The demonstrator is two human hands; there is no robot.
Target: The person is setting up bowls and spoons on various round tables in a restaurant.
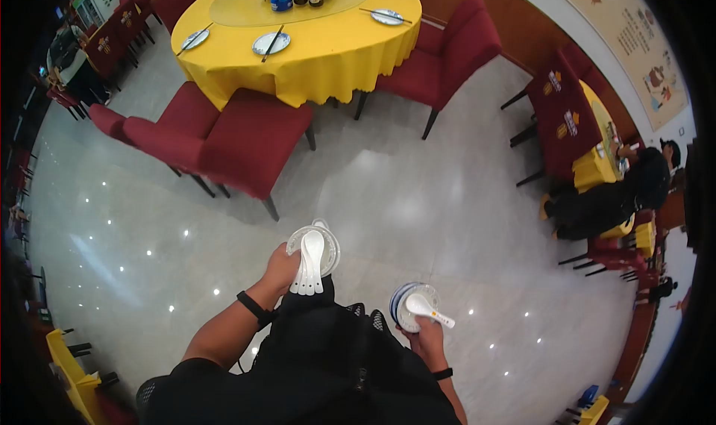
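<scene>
spoons [308, 264], just left of and below the centre of the frame, lie bunched over a white dish [333, 252], long axes near vertical, scoops up the frame, handles fanned downward; the left hand [280, 270] grips them with the dish. lower right of centre, the right hand [428, 339] holds a stack of dishes [396, 305] and a single spoon [432, 311], its handle slanting to the lower right. glossy grey floor [388, 194] fills mid-frame; a round table [328, 74] in yellow cloth stands at the top. four handle ends show in the left-hand fan, five plates [271, 43] on the table
</scene>
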